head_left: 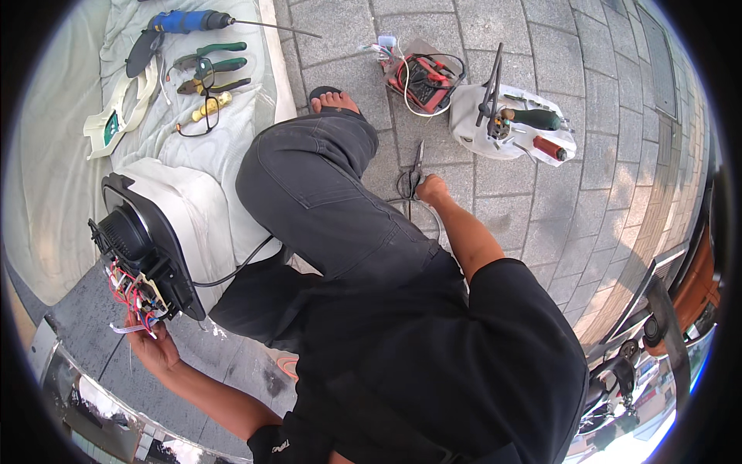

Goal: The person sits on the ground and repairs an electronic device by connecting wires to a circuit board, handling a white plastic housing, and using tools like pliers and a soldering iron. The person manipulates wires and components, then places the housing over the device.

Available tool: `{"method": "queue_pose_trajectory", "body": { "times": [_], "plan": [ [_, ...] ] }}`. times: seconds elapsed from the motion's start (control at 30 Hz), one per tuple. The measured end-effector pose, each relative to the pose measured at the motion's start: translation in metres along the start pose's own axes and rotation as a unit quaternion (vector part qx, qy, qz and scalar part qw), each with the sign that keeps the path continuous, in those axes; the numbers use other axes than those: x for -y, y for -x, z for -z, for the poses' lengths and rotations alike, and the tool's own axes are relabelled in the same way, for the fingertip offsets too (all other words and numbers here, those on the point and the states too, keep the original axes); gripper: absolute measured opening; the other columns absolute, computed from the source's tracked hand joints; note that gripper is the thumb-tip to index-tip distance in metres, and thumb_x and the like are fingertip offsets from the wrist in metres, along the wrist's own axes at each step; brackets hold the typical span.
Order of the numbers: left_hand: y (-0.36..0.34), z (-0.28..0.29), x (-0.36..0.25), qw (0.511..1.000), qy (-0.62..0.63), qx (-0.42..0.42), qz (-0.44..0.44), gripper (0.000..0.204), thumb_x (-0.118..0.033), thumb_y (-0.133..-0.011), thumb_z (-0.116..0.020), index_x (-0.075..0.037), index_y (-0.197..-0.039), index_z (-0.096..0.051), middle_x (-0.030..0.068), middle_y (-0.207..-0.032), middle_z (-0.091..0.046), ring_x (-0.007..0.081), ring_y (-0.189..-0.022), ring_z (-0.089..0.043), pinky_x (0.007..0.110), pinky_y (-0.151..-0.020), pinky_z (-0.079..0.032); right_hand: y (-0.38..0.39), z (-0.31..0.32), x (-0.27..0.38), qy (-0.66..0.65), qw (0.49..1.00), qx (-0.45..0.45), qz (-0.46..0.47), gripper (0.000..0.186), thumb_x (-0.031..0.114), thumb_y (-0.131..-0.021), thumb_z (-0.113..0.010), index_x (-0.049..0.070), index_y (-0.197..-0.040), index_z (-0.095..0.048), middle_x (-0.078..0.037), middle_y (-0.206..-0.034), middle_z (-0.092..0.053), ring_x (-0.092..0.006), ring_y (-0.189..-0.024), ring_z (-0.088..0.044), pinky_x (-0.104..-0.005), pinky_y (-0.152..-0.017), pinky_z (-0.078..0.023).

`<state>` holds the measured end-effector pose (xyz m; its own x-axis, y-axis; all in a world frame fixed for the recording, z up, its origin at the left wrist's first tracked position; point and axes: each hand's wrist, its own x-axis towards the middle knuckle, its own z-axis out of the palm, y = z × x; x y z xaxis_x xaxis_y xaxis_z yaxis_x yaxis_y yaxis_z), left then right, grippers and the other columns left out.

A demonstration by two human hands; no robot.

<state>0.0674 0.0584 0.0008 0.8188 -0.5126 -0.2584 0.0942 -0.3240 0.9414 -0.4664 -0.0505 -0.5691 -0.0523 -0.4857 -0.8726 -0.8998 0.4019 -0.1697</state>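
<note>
On the left, my left hand (154, 349) is closed at the lower end of a bundle of red, white and blue wires (139, 300). The wires come out of the open underside of a white and black appliance (174, 240) lying on its side, its round black motor housing (122, 232) exposed. My right hand (433, 189) reaches down to the paving and is closed at the loop handles of a pair of scissors (413, 172), whose blades point away from me. Its fingertips are partly hidden.
A cloth (232, 116) carries a blue power drill (185, 22), green-handled pliers (212, 56), eyeglasses (209, 108) and a white plastic part (120, 116). Beyond my right hand are a red and black multimeter (425, 81) and a white tool holder (471, 127) with screwdrivers. A black cord (236, 272) runs from the appliance.
</note>
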Motion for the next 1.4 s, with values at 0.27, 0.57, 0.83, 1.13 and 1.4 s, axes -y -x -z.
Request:
{"method": "queue_pose_trajectory", "body": {
  "times": [0.27,0.57,0.83,1.13,1.4],
  "plan": [
    [0.018,0.032,-0.015,1.0,-0.003,0.005,0.027,0.031,-0.028,-0.105,-0.064,-0.008,-0.128,-0.064,0.0049,-0.113,-0.071,0.007,-0.086,-0.065,0.015,-0.055,-0.049,-0.009,-0.015,0.037,0.115,0.987,0.077,-0.079,0.08,0.059,-0.093,-0.061,-0.002,-0.145,-0.053,-0.023,-0.153,-0.053,-0.0371,-0.142,-0.052,-0.0546,-0.116,-0.042],
    [0.027,-0.053,-0.019,0.991,0.028,-0.123,-0.041,0.016,-0.021,-0.1,-0.068,-0.005,-0.097,-0.066,0.0033,-0.08,-0.064,0.0112,-0.058,-0.053,0.025,-0.048,-0.038,-0.064,-0.043,-0.061,0.123,0.991,-0.045,0.026,0.063,0.057,-0.087,-0.069,0.004,-0.121,-0.064,-0.02,-0.119,-0.074,-0.0401,-0.107,-0.073,-0.0512,-0.093,-0.058],
    [0.042,-0.046,0.015,0.984,0.096,-0.121,-0.087,0.015,-0.02,-0.102,-0.07,-0.005,-0.1,-0.069,0.0033,-0.082,-0.066,0.0113,-0.061,-0.058,0.023,-0.049,-0.036,-0.034,0.046,-0.066,-0.464,0.836,0.267,0.122,0.042,0.037,-0.106,-0.044,0.006,-0.124,-0.067,-0.012,-0.11,-0.073,-0.0245,-0.103,-0.07,-0.0398,-0.087,-0.057],
    [0.044,-0.046,0.038,0.973,0.179,-0.096,-0.112,0.022,-0.022,-0.102,-0.07,-0.001,-0.109,-0.071,0.0106,-0.101,-0.076,0.0078,-0.059,-0.059,0.022,-0.048,-0.039,0.157,0.209,0.044,-0.333,0.876,0.158,0.311,0.022,0.007,-0.093,-0.065,0.005,-0.114,-0.062,-0.004,-0.091,-0.066,-0.0137,-0.083,-0.065,-0.0288,-0.072,-0.051],
    [0.021,-0.052,0.034,0.969,0.164,-0.09,-0.163,0.023,-0.019,-0.103,-0.069,0.002,-0.11,-0.069,0.0104,-0.095,-0.077,0.0067,-0.058,-0.059,0.022,-0.052,-0.05,0.341,0.265,0.241,-0.118,0.831,-0.083,0.537,0.024,0.018,-0.093,-0.076,0.0,-0.106,-0.065,0.0,-0.076,-0.063,-0.008,-0.071,-0.058,-0.0276,-0.065,-0.049]
  ]
}}
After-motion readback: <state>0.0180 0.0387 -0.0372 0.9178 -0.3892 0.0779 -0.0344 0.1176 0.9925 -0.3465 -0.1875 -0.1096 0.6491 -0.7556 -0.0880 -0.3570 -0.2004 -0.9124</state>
